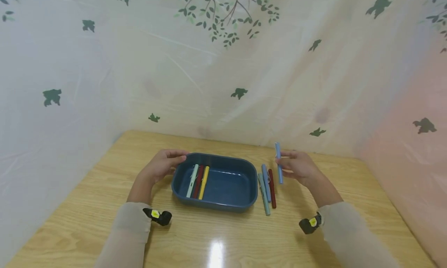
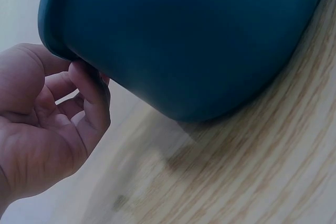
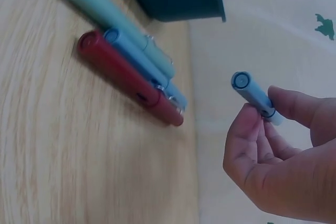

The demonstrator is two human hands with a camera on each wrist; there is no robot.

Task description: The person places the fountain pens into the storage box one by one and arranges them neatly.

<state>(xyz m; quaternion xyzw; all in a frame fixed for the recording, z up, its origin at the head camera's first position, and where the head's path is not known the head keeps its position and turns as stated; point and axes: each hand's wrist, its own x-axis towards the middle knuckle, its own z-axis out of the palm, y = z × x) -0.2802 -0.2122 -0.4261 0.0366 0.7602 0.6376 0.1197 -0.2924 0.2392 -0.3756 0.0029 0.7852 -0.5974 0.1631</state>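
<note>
My right hand (image 1: 302, 167) pinches a light blue pen (image 1: 279, 173) between thumb and fingers, held up above the table. In the right wrist view the round end of that blue pen (image 3: 252, 92) points away from the hand. At the left end of a dark blue rectangular container (image 1: 223, 207), my left hand (image 1: 161, 165) grips the rim, fingers curled at its outer side. Inside the container, on its left, a pale mint pen (image 1: 192, 181), a dark red pen (image 1: 198, 182) and a yellow pen (image 1: 204, 182) lie side by side.
Right of the container, a green pen (image 1: 264, 196), another blue pen (image 1: 266, 182) and a dark red pen (image 1: 272, 190) lie close together on the wooden table (image 1: 181, 237). A pale curtain (image 1: 195, 85) with leaf and bird prints hangs behind the table and along its sides.
</note>
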